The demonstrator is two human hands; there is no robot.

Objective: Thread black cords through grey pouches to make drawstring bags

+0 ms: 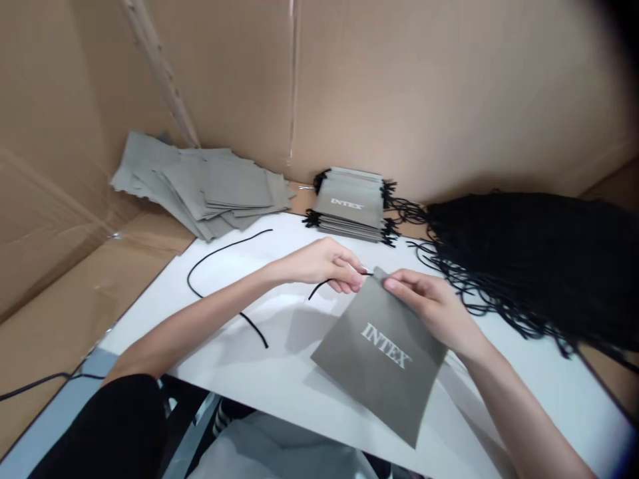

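Observation:
A flat grey pouch (377, 372) printed with INTEX hangs tilted over the white table. My right hand (424, 296) pinches its top edge near the upper corner. My left hand (332, 266) is closed on a black cord (319, 287) right at that corner. One cord end sticks out to the left below my fingers, and the other end meets the pouch's top hem. How far the cord runs inside the hem is hidden. Another loose black cord (200, 263) lies curved on the table, partly behind my left forearm.
Loose grey pouches (214, 183) lie fanned in a pile at the back left. A neat stack of corded pouches (349, 199) stands at the back middle. A large heap of black cords (534, 259) covers the right side. Cardboard walls (389, 86) enclose the table (239, 369).

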